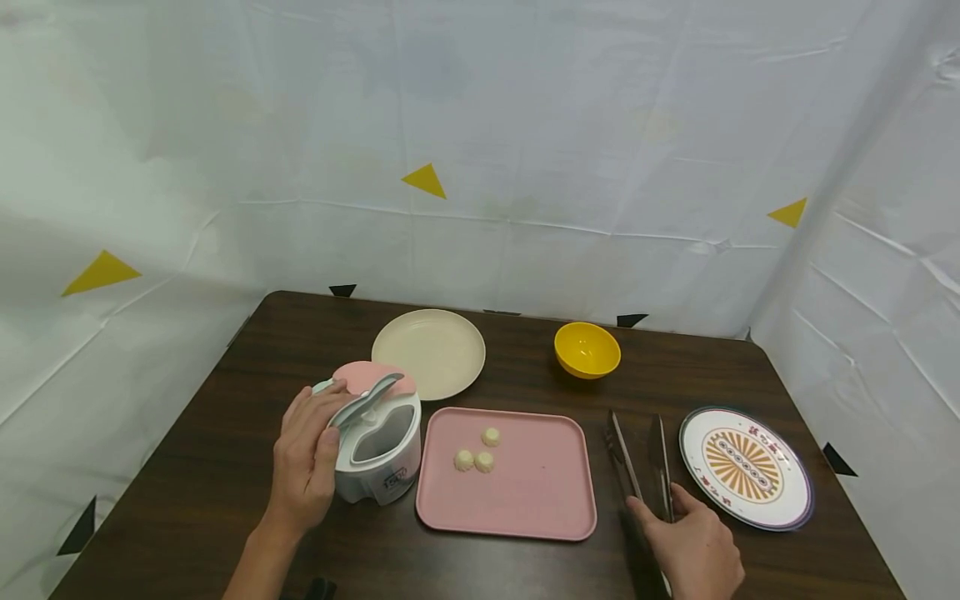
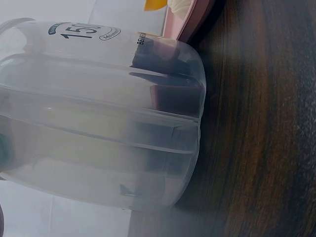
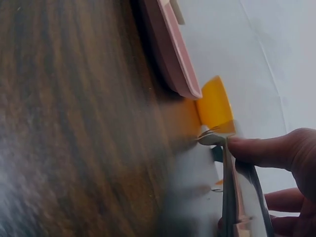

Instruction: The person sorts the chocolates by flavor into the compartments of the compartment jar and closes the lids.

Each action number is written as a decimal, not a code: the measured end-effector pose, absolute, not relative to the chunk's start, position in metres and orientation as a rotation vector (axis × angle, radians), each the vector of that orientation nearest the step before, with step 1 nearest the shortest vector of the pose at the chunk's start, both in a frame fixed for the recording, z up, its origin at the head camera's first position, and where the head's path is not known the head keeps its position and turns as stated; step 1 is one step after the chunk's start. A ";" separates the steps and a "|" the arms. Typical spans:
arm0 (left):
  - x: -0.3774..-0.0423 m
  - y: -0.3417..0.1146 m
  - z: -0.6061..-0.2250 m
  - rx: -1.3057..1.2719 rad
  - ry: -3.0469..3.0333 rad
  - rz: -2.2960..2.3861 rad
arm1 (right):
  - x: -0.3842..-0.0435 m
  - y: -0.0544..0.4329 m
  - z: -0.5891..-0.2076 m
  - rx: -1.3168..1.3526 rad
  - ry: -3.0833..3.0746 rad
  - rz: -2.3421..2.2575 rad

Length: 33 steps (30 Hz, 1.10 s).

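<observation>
My left hand [image 1: 303, 454] is at the left side of a translucent storage canister [image 1: 378, 487] marked 1500. Its thumb and fingers hold the canister's raised grey lid flap [image 1: 366, 400], leaving one compartment uncovered; a pink lid [image 1: 360, 377] covers another. In the left wrist view the canister's ribbed wall [image 2: 98, 108] fills most of the frame. Over on the right, my right hand [image 1: 693, 546] grips metal tongs [image 1: 660, 462] between thumb and fingers, their arms spread and pointing away from me. The right wrist view shows the thumb pressed on one tong arm [image 3: 228, 187].
A pink tray [image 1: 525, 500] between the hands bears three small pale-yellow pieces [image 1: 484, 461]. Behind it are a cream plate [image 1: 431, 350] and a yellow bowl [image 1: 587, 350]. A patterned white plate [image 1: 787, 500] lies right of the tongs. White sheeting [image 1: 525, 125] surrounds the table.
</observation>
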State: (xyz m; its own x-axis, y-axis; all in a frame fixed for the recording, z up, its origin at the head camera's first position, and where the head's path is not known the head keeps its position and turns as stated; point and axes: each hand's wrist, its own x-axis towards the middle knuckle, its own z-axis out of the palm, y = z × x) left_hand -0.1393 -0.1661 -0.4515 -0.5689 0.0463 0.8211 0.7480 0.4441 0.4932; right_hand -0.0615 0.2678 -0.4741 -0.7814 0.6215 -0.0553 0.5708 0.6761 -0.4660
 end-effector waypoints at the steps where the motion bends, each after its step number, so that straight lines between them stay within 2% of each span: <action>1: -0.139 -0.166 -0.451 -0.666 -1.935 -1.166 | -0.061 0.267 -0.475 -0.983 -2.774 0.716; 33: -0.139 -0.166 -0.450 -0.679 -1.918 -1.173 | -0.061 0.267 -0.475 -0.956 -2.791 0.724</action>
State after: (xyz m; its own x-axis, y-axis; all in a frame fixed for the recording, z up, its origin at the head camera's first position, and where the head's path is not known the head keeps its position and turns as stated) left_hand -0.1391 -0.1657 -0.4505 -0.5591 0.0458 0.8278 0.7578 0.4333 0.4879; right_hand -0.0614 0.2675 -0.4747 -0.7971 0.6015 -0.0538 0.5518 0.6893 -0.4695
